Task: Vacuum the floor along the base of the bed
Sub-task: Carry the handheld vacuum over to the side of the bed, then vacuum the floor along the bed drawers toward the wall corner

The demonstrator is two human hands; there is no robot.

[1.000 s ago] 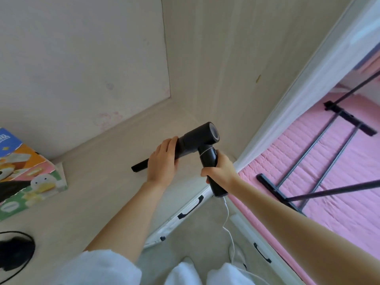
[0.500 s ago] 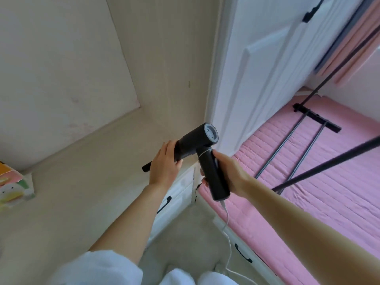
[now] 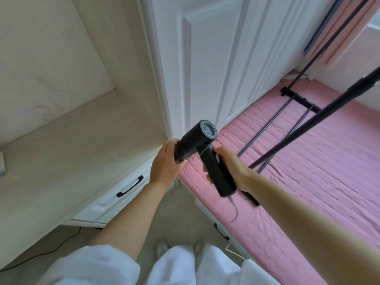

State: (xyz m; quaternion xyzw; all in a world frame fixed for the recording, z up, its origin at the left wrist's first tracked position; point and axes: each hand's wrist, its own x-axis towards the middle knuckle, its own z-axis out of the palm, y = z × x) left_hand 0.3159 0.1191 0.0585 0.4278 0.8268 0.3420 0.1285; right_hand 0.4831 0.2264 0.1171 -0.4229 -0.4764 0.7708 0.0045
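I hold a black handheld vacuum (image 3: 200,138) at chest height in front of me, over the corner where desk and bed meet. My right hand (image 3: 231,167) is wrapped around its upright handle. My left hand (image 3: 165,162) grips the front of its barrel, hiding the nozzle. A thin white cord (image 3: 234,212) hangs from the handle's bottom end. The bed (image 3: 308,171) with a pink quilted cover lies to the right. A strip of beige floor (image 3: 181,214) shows below, between the desk drawers and the white bed base (image 3: 207,214).
A pale wooden desk (image 3: 61,161) with white drawers (image 3: 115,194) and black handles stands on the left. A white panelled door (image 3: 216,68) is straight ahead. A black metal rack (image 3: 298,124) lies across the bed. A black cable (image 3: 61,245) runs under the desk. My feet (image 3: 178,246) stand on the floor.
My view has swung to the right, from the desk corner toward the door and bed. The vacuum stays in both hands and has turned so that its rear vent faces me.
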